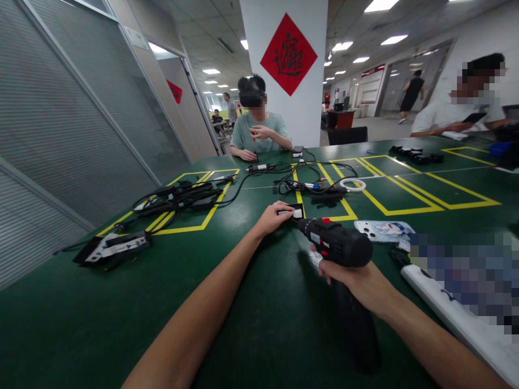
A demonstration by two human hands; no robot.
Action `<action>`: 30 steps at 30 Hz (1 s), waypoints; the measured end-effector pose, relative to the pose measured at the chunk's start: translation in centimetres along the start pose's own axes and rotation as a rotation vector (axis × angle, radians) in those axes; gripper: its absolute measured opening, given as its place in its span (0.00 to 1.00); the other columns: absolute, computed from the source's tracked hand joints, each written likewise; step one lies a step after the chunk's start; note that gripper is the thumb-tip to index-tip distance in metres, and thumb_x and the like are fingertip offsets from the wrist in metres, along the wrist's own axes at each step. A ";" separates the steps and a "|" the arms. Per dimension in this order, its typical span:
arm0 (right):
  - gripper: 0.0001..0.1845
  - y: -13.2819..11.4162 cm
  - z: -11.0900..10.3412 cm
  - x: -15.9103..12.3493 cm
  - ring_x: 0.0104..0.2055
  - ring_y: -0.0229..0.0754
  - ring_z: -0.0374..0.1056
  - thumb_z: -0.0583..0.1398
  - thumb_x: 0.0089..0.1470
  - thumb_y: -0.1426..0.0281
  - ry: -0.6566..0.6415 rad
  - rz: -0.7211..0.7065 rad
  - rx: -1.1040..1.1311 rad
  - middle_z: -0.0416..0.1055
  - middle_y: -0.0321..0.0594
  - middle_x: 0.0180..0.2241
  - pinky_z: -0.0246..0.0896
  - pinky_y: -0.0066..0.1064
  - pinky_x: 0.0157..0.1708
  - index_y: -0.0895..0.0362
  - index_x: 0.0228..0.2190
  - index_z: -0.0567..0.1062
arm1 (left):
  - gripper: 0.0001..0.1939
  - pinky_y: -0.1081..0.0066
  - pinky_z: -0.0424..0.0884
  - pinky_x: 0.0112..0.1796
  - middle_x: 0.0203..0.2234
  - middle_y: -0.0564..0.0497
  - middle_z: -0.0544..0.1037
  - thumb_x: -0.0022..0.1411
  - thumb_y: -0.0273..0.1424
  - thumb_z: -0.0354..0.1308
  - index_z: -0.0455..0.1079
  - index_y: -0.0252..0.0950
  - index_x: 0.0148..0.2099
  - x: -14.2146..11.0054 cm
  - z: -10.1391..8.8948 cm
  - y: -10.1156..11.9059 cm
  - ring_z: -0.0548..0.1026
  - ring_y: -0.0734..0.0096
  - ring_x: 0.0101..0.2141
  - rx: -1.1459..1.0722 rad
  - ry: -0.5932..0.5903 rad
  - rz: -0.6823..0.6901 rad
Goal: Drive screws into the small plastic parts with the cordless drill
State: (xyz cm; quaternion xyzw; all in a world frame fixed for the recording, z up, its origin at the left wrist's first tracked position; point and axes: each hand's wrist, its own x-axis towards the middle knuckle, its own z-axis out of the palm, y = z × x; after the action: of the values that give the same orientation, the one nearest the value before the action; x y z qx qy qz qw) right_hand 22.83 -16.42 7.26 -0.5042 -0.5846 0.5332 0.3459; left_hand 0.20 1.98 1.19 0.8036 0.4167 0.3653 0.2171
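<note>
My right hand (pixel 344 274) is wrapped round the handle of a black cordless drill (pixel 334 240) with red accents. The drill lies level, its chuck pointing left and away from me. At its tip is a small white part (pixel 297 213) on a flat black piece (pixel 299 207). My left hand (pixel 276 218) grips that part from the left, with its fingertips closed on it. Whether the bit touches the part cannot be made out. A shiny clear item (pixel 315 258), partly hidden, lies beneath the drill by my right fingers.
Tangled black cables (pixel 182 194) lie at left, near a black-and-white bracket-like piece (pixel 117 246). More cables and a white ring (pixel 352 185) lie beyond my hands. At right are a phone (pixel 383 230) and a long white object (pixel 454 319). A person (pixel 261 127) sits opposite.
</note>
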 end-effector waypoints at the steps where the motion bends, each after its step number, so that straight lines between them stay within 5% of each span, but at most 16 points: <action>1: 0.21 -0.1 0.0 0.0 0.29 0.40 0.65 0.59 0.49 0.65 0.008 0.008 -0.023 0.72 0.39 0.28 0.61 0.34 0.33 0.59 0.46 0.72 | 0.14 0.66 0.64 0.48 0.41 0.47 0.73 0.57 0.37 0.55 0.74 0.38 0.43 0.0 0.0 0.0 0.70 0.65 0.44 -0.002 0.001 0.002; 22: 0.17 -0.4 -0.1 -0.2 0.28 0.41 0.67 0.60 0.48 0.64 0.033 -0.016 0.011 0.72 0.38 0.26 0.62 0.34 0.33 0.59 0.39 0.75 | 0.15 0.65 0.64 0.49 0.43 0.47 0.72 0.56 0.36 0.56 0.74 0.38 0.44 0.0 0.0 0.1 0.70 0.65 0.45 0.018 -0.013 0.006; 30: 0.20 -0.1 -0.1 -0.2 0.35 0.42 0.68 0.61 0.46 0.64 0.009 -0.050 0.077 0.74 0.41 0.33 0.62 0.36 0.39 0.59 0.42 0.73 | 0.14 0.66 0.63 0.49 0.42 0.48 0.71 0.55 0.35 0.56 0.73 0.38 0.44 0.0 0.3 -0.3 0.69 0.66 0.45 0.031 -0.004 0.053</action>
State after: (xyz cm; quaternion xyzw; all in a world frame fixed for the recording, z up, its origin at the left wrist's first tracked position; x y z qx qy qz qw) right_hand 22.93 -16.57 7.35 -0.4780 -0.5745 0.5443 0.3810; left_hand 0.26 2.12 0.83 0.8183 0.4006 0.3628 0.1956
